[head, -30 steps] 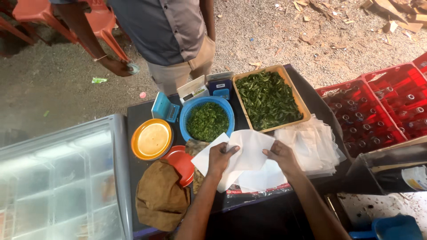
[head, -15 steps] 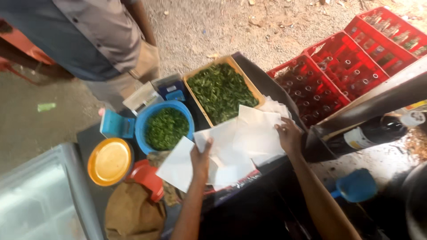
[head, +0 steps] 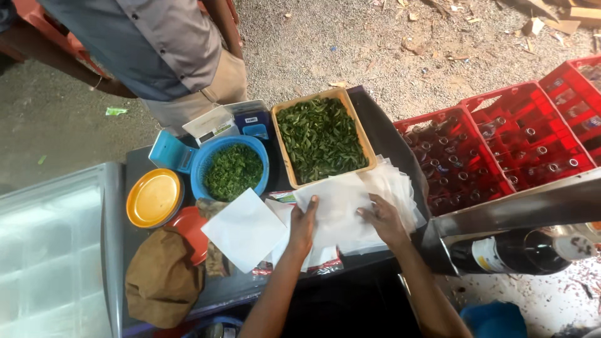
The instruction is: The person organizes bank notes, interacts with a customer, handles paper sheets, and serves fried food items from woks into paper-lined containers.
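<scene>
A shallow tan tray (head: 370, 153), rectangular, is heaped with whole dark green leaves (head: 319, 138). Just left of it a round blue basket (head: 201, 164) holds finely chopped greens (head: 233, 171). A glossy yellow plate (head: 154, 198) lies beside the basket, with a red plate (head: 191, 226) partly under a crumpled brown cloth (head: 161, 281). Red crates (head: 501, 147) off to the right hold upright glass bottles.

On the dark table (head: 135, 163) in front of the tray lies a loose stack of thin white paper sheets (head: 341, 206), square and slightly translucent. The left hand (head: 303, 225) lies open and flat on the sheets, fingers stretched forward. The right hand (head: 383, 219) rests on the same stack, fingers spread and lightly curled, pressing the top sheet. One separate sheet (head: 244, 228) lies flat to the left, near the red plate.

A person in a grey shirt (head: 156, 50) stands across the table.
</scene>
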